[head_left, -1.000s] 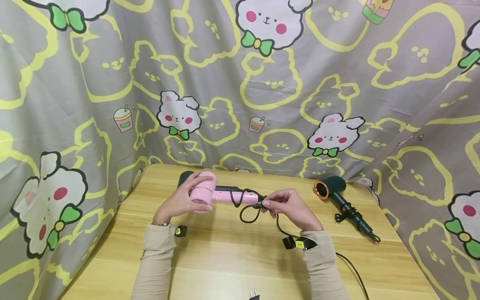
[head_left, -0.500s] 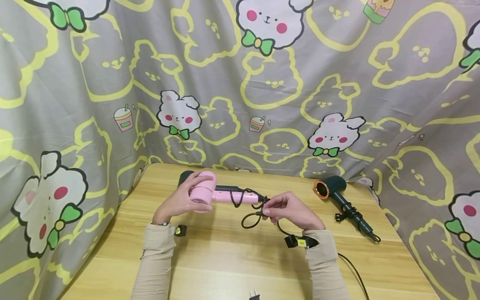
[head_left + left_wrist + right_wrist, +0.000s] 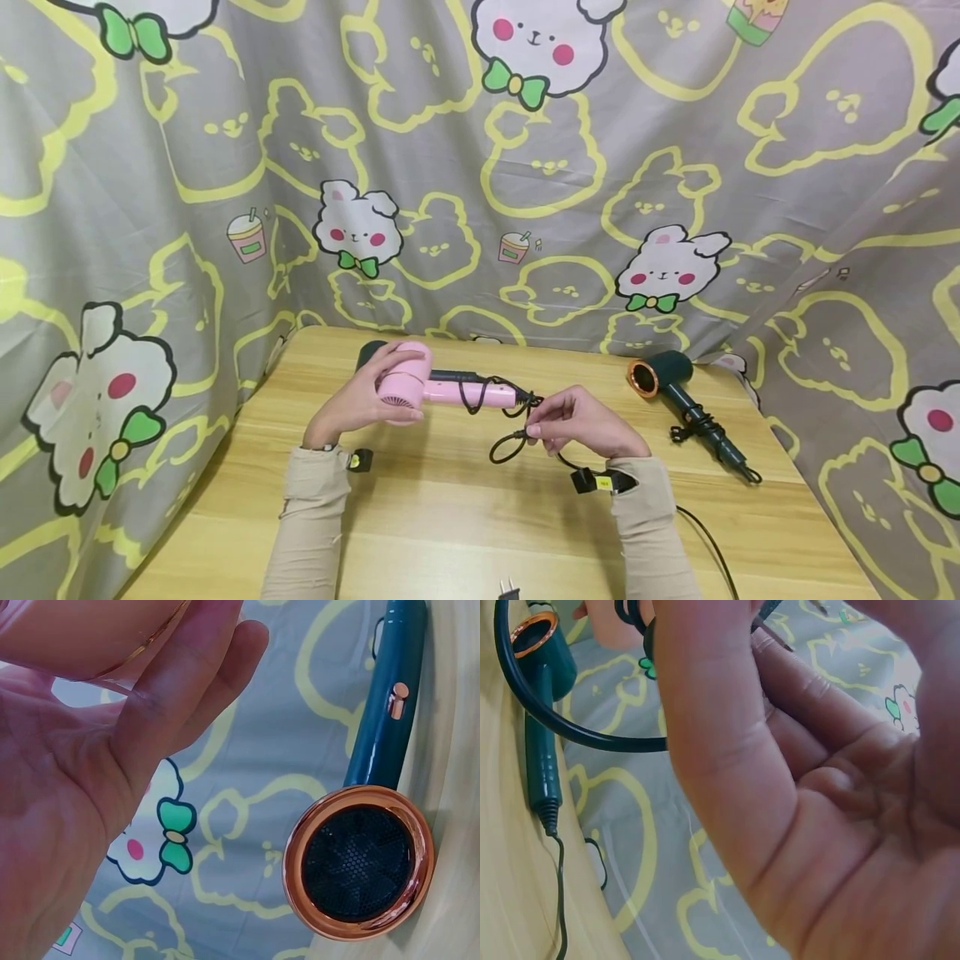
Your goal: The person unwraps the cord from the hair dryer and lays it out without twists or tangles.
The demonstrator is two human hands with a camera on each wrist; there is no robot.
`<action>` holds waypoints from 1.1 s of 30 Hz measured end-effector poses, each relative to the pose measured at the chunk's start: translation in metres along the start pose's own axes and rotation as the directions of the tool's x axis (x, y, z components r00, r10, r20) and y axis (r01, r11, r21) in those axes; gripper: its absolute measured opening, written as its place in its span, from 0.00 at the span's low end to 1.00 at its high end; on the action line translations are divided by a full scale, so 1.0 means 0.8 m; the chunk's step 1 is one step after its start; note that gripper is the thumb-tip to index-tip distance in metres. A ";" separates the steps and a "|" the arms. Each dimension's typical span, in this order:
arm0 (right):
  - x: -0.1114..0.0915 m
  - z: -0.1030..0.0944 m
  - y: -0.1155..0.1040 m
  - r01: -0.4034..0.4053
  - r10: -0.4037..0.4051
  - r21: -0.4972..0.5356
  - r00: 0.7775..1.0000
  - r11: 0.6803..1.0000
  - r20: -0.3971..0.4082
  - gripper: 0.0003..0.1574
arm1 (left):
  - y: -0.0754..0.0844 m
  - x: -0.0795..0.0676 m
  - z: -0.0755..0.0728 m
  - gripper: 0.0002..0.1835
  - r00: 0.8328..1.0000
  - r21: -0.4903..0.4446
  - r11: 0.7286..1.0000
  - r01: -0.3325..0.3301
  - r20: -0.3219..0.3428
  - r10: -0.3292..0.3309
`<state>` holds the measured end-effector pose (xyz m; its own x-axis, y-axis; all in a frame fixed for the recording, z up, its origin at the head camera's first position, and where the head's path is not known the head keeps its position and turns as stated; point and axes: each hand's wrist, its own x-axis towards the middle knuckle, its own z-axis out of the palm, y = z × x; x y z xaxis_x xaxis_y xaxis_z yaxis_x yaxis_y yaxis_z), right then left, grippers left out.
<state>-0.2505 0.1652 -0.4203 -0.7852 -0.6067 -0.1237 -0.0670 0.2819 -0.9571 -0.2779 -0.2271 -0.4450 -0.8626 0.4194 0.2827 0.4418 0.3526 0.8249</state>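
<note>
My left hand grips the round head of a pink hair dryer, fingers over the top and thumb below. Black cord is wound around its handle, which points right. Just off the handle's end, my right hand pinches the black cord, which hangs in a small loop beside the fingertips. The fingers partly hide the pinched spot. Directly behind the pink dryer lies a dark green hair dryer with a copper ring, partly covered in the head view.
Another dark green hair dryer, its cord wrapped around the handle, lies at the table's right. A two-pin plug shows at the front edge. Loose black cord runs past the right sleeve. Patterned curtain encloses the wooden table.
My right hand has shifted slightly down and away from the handle's end with the cord. The cord loop has moved right and become smaller. My left hand and the pink hair dryer stay put.
</note>
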 end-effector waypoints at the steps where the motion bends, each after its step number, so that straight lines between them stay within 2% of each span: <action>1: 0.000 0.000 0.001 -0.002 0.002 0.005 1.000 1.000 0.002 0.18 | 0.000 0.000 0.000 0.49 1.000 -0.001 1.000 0.002 0.000 -0.002; 20: 0.006 -0.005 0.026 -0.077 0.075 0.035 0.996 0.996 0.053 0.21 | 0.001 -0.005 0.000 0.47 1.000 -0.013 1.000 -0.001 -0.008 0.001; 26: 0.006 -0.010 0.029 -0.099 0.098 0.019 0.995 0.995 0.016 0.20 | 0.002 -0.002 0.001 0.48 1.000 -0.002 1.000 -0.025 -0.007 0.025; 33: 0.010 -0.018 0.036 -0.111 0.112 0.011 0.994 0.994 -0.016 0.18 | 0.004 0.000 0.001 0.48 1.000 -0.007 1.000 -0.024 -0.009 0.024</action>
<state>-0.2675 0.1789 -0.4455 -0.7979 -0.5591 -0.2254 0.0278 0.3395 -0.9402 -0.2762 -0.2255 -0.4430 -0.8542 0.4202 0.3064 0.4603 0.3366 0.8215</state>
